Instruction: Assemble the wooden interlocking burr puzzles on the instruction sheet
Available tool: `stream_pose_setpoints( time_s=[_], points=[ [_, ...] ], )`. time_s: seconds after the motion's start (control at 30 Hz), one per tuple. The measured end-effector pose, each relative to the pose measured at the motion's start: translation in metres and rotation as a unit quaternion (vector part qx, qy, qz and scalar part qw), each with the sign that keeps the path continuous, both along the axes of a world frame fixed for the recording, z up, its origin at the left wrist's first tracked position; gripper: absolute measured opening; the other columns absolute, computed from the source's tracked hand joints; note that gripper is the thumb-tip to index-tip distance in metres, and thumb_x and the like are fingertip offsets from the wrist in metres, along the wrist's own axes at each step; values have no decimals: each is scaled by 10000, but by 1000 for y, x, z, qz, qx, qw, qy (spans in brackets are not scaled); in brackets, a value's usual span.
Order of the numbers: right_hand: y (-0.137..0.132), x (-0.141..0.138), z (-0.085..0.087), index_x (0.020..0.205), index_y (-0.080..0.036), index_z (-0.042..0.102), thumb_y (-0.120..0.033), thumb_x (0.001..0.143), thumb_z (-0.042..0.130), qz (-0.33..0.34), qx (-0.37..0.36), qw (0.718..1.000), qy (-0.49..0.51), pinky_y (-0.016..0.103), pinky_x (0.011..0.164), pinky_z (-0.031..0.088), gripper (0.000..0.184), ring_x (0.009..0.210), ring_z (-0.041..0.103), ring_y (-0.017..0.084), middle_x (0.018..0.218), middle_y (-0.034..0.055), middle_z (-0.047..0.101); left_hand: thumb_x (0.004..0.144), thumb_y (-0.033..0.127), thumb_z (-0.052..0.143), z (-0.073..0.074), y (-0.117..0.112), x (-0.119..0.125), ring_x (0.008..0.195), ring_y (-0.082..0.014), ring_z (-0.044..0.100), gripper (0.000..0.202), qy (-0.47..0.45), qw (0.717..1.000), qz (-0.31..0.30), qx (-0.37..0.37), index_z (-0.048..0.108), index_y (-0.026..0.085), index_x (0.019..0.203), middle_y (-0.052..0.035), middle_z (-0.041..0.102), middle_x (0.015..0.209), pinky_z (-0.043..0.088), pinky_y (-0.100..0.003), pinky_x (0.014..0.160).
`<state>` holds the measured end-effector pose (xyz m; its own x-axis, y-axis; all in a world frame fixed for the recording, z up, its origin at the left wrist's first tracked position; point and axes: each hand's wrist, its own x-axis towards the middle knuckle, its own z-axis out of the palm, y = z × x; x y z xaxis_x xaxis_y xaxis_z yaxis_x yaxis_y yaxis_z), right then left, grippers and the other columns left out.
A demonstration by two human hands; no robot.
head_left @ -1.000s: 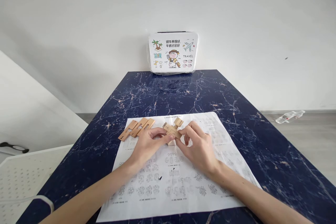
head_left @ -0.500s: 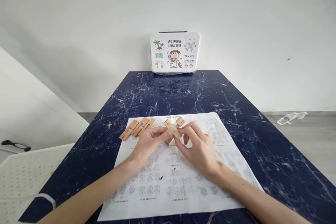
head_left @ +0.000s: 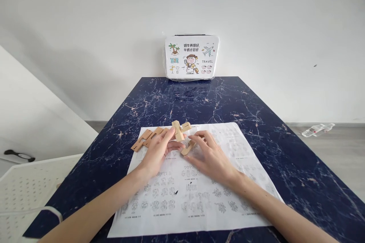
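Observation:
Between the thumb and fingers of my left hand [head_left: 155, 153] are crossed wooden puzzle pieces [head_left: 178, 131], pale and marked with small dark characters, tilted above the sheet. To the right, my right hand [head_left: 213, 155] has its thumb and fingers around a separate notched wooden puzzle piece [head_left: 186, 150], low over the paper; part of it is hidden by the fingers. Several slotted wooden pieces [head_left: 142, 139] lie side by side on the sheet, left of my left hand, which partly covers them.
A printed sheet of diagrams [head_left: 159, 224] lies under both hands on the dark blue marbled table [head_left: 182, 102]. A white illustrated case [head_left: 191, 57] stands at the far edge against the wall. A white perforated surface [head_left: 25, 190] is at the left; clear plastic packaging [head_left: 316, 130] lies beyond the right edge.
The wooden pieces held together between both hands have come apart. My left hand has lifted the crossed pieces up and left, while the notched piece is at my right hand.

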<state>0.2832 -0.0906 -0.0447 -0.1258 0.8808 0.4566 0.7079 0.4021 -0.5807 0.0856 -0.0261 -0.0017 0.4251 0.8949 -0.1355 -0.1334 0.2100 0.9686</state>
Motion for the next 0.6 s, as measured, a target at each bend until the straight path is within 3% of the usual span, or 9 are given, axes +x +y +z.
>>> stream_pose_setpoints(
  time_s=[0.13, 0.27, 0.43, 0.6],
  points=[
    [1, 2, -1, 1258, -254, 628, -260, 998, 681, 29, -3, 999, -22, 500, 940, 595, 266, 1120, 633, 302, 1217, 128, 633, 948, 599, 704, 5, -1, 0, 668, -132, 611, 409, -11, 1000, 6, -8, 708, 190, 957, -42, 719, 924, 535, -282, 679],
    [3, 5, -1, 1068, -238, 652, -262, 1030, 629, 15, -1, 999, -32, 434, 829, 583, 50, 969, 661, 268, 1060, 89, 692, 965, 567, 695, 7, -1, -1, 645, -112, 537, 393, 2, 1000, -10, 12, 670, 185, 877, -12, 624, 851, 485, -261, 622],
    [6, 9, 1, 1043, -240, 658, -395, 1052, 583, -32, -40, 995, 82, 344, 652, 528, 173, 764, 665, 216, 932, 71, 729, 975, 558, 685, 5, 1, -3, 625, -108, 518, 392, 37, 999, -24, 31, 646, 196, 829, 2, 600, 814, 464, -270, 624],
    [9, 12, 12, 1119, -216, 625, -562, 1055, 527, 1, -154, 945, 288, 318, 599, 497, 365, 637, 610, 175, 762, 12, 665, 1022, 578, 603, 8, -2, -5, 607, -121, 524, 429, 105, 986, -50, 118, 610, 206, 810, 7, 606, 740, 452, -289, 654]
  ],
)
